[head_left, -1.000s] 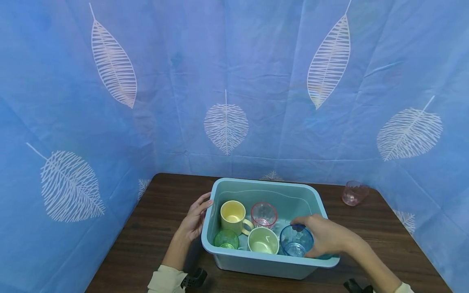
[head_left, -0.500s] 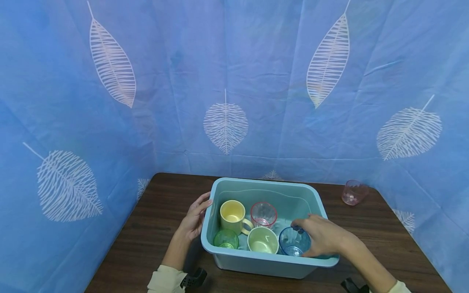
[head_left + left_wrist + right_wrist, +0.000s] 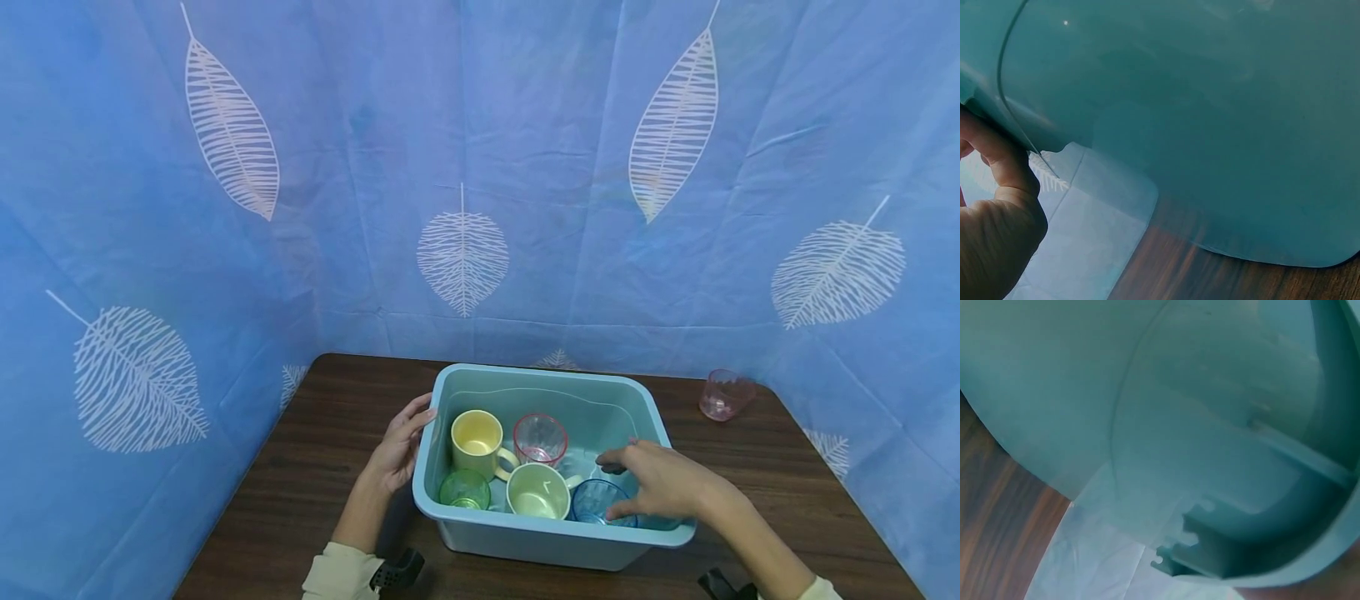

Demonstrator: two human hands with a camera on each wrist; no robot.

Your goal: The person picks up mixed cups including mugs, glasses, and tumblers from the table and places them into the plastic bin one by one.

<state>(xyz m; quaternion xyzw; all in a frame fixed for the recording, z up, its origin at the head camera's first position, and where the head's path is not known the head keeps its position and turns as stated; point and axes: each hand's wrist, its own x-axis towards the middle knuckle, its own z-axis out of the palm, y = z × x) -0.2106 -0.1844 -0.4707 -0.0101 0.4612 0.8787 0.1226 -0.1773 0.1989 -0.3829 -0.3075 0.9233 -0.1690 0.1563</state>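
A light blue plastic tub (image 3: pixel 525 542) holds several cups. My left hand (image 3: pixel 397 454) holds the tub's left side, fingertips at the rim; a bent finger (image 3: pixel 1004 159) shows against the tub in the left wrist view. Inside the tub at the right, my right hand (image 3: pixel 660 483) is spread over a blue glass (image 3: pixel 596 500), thumb and forefinger apart and not gripping it. Beside that glass stands a pale green mug (image 3: pixel 538 493), its handle pointing right. Further left are a yellow mug (image 3: pixel 477 437) and a green glass (image 3: pixel 465 490). A clear red-rimmed glass (image 3: pixel 540 442) stands behind the pale green mug.
The tub sits on a dark wooden table (image 3: pixel 337 417). A pink glass (image 3: pixel 726 395) lies tilted near the back right corner. A blue cloth with white leaf prints (image 3: pixel 465 267) hangs behind and at both sides.
The blue glass has gone lower in the tub and my right fingers have let go of it. The pale green mug's handle now shows. My left hand has not moved.
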